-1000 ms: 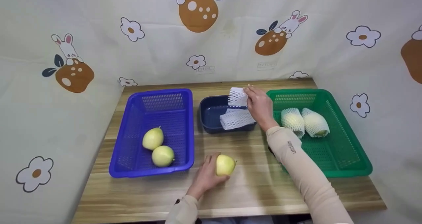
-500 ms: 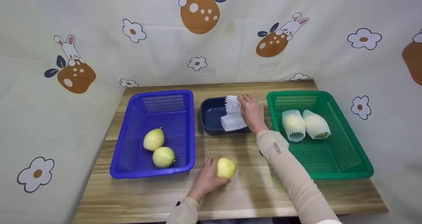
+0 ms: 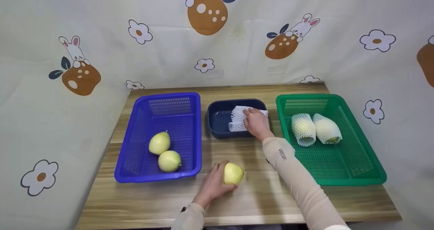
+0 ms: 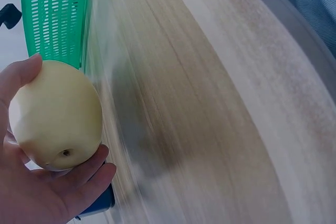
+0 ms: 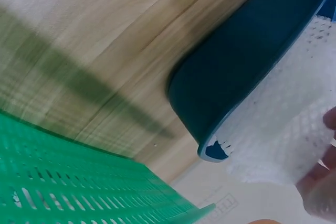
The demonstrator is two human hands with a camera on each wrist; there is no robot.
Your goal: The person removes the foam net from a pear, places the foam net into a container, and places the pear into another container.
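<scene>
In the head view my left hand (image 3: 213, 186) grips a yellow-green pear (image 3: 233, 173) above the front middle of the table. The left wrist view shows thumb and fingers curled round this pear (image 4: 58, 114), its stalkless dimple facing the camera. My right hand (image 3: 257, 123) reaches into the small navy tray (image 3: 217, 116) and pinches a white foam net sleeve (image 3: 239, 112). Under it lies more white netting; how many sleeves there are is unclear. In the right wrist view, fingertips of the right hand (image 5: 320, 190) meet the netting (image 5: 283, 124) at the frame's edge.
Two bare pears (image 3: 164, 152) lie in the blue basket (image 3: 123, 155) on the left. A green basket (image 3: 368, 155) on the right holds two net-wrapped pears (image 3: 315, 128). Patterned cloth (image 3: 237, 54) rises behind the wooden table (image 3: 142, 203).
My right hand has come down and slightly left, lowering the raised foam net onto the netting in the navy tray. The left hand keeps its hold on the pear, nearly still.
</scene>
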